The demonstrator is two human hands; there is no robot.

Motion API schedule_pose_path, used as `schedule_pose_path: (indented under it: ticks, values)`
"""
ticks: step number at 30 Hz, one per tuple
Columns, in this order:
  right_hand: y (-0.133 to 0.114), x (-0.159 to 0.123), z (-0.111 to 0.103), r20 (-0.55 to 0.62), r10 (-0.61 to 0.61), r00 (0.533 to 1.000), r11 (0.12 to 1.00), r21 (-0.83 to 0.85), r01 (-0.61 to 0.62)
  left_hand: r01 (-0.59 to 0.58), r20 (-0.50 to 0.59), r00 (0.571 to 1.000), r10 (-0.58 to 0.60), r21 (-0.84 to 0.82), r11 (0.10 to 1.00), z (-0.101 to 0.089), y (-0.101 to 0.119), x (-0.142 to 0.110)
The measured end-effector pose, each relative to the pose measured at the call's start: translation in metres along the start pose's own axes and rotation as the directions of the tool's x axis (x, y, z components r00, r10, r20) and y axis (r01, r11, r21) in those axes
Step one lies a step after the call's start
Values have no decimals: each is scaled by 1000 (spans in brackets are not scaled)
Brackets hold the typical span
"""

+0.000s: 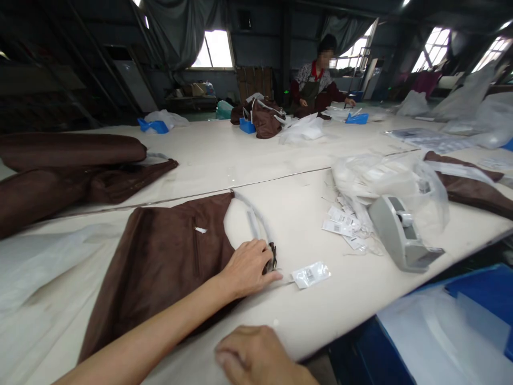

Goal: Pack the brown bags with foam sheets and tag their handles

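Observation:
A brown handbag lies flat on the white table, a zip with a small white tab on its face. Its strap, wrapped in pale film, curves to the right. My left hand is closed on the strap at its dark metal fitting, the thumb pointing right. Just right of the thumb lies a tag in a clear sleeve, joined by a thin cord toward the hand. My right hand is at the table's near edge, slightly blurred, fingers curled in; whatever may be inside is hidden.
A grey tape dispenser stands on the right beside loose tags and a clear plastic bag. More brown bags lie at left. A blue bin sits below the table edge. Across the table, a person works.

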State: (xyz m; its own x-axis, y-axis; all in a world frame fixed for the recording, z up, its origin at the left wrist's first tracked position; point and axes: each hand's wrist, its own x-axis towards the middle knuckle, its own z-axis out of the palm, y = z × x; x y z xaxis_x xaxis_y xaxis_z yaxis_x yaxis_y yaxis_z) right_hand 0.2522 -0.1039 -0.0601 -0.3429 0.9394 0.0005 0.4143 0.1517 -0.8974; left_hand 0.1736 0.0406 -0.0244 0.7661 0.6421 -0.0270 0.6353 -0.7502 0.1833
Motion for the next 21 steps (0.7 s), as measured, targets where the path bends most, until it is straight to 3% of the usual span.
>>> schedule_pose_path:
  ticks: [3,5,8,10,15,21]
  values:
    - [31,-8,-44,-257,-56,965,972,-235,-6,19,-2,1000,-19,-56,998,13,-2,3]
    - [53,-9,-68,-360,-118,925,892,-447,-61,53,-18,998,-56,-161,986,19,-3,5]
    - [77,-7,-87,-362,-172,916,749,-652,-117,92,-32,994,-107,-306,947,27,-3,6]
    - [82,-5,-92,-359,-188,914,716,-688,-123,96,-49,991,-122,-366,926,31,-3,6]
    - [76,12,-97,-420,-308,854,663,-738,-123,105,-95,979,-179,-517,850,34,-8,1]
    - [67,37,-114,-274,-201,941,600,-793,-103,123,-126,955,-269,-656,744,25,-11,-4]
